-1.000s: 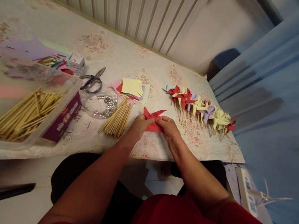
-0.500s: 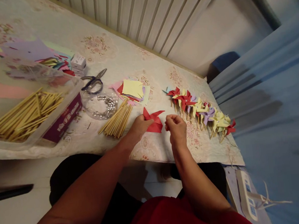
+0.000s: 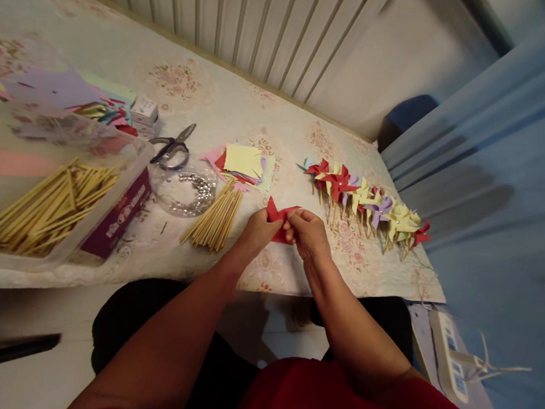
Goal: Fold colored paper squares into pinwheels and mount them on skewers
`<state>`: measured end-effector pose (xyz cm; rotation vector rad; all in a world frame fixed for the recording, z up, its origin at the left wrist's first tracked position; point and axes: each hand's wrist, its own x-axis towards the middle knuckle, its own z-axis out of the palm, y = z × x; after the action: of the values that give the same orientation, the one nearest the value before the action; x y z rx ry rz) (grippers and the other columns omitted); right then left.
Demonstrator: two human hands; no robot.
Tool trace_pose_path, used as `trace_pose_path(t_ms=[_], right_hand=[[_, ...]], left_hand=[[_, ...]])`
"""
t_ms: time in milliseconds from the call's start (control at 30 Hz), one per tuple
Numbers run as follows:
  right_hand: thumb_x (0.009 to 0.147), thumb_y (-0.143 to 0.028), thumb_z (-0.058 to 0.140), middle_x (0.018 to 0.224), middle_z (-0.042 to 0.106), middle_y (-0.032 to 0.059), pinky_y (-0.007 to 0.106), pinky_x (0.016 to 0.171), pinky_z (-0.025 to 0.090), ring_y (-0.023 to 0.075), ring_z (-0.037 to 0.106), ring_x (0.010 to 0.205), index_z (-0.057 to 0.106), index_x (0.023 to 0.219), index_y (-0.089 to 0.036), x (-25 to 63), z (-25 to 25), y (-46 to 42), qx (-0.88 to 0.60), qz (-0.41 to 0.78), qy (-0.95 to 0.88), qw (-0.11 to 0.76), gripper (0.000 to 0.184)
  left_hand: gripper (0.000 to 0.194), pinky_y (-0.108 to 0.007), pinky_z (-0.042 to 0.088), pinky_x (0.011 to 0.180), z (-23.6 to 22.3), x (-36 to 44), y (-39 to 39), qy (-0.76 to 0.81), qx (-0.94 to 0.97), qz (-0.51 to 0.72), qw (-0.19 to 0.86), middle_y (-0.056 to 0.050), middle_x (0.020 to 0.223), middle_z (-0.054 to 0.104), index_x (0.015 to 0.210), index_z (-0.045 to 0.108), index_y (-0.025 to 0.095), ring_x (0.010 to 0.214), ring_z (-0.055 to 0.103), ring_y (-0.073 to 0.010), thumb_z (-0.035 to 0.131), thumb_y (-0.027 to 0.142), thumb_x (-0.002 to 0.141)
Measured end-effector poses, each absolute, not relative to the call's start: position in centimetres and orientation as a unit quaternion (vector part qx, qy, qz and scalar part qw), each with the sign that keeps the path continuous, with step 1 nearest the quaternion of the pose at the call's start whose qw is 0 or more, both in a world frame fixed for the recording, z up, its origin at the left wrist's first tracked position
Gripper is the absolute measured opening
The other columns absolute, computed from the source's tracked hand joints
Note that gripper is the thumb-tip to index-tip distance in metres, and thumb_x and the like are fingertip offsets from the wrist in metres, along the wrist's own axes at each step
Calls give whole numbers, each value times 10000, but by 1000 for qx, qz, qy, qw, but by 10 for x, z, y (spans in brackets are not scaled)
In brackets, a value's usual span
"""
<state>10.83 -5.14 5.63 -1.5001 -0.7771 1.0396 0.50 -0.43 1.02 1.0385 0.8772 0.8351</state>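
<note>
A piece of red paper [image 3: 276, 219], partly folded into pinwheel points, is pinched between both hands just above the table's front edge. My left hand [image 3: 257, 230] grips its left side with closed fingers. My right hand [image 3: 307, 232] is closed on its right side, covering much of it. Beside my left hand lies a loose bundle of wooden sticks [image 3: 215, 219]. To the right of my right hand runs a row of finished pinwheels [image 3: 368, 198] in red, yellow and purple.
The flowered table cover [image 3: 224, 106] also carries a stack of coloured paper squares [image 3: 244, 163], scissors [image 3: 173, 146], a clear round dish of shiny pins [image 3: 185, 188], a plastic box of sticks [image 3: 46, 210] and paper scraps [image 3: 54, 90]. A blue cloth [image 3: 490, 164] lies right.
Half a second ago my right hand was off the red paper, a little to its right; it has come back and closed on it. My left hand kept hold throughout.
</note>
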Motion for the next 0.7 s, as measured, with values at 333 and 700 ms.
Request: trace_pose_path(t_ms=[333, 700], right_hand=[[654, -323, 697, 508, 601, -43, 167, 311, 255, 62, 472, 341, 554, 657, -186, 107, 56, -49, -620, 459, -315, 552, 198], [635, -319, 702, 497, 593, -43, 164, 305, 242, 59, 463, 335, 536, 640, -184, 106, 54, -48, -623, 470, -295, 551, 215]], left_hand=[[104, -219, 368, 542, 10, 5, -5, 418, 541, 380, 623, -3, 649, 592, 677, 582, 140, 579, 489, -107, 613, 231, 716], [90, -220, 339, 537, 17, 2, -6, 431, 561, 372, 601, 7, 627, 580, 667, 581, 144, 580, 472, -107, 598, 218, 715]])
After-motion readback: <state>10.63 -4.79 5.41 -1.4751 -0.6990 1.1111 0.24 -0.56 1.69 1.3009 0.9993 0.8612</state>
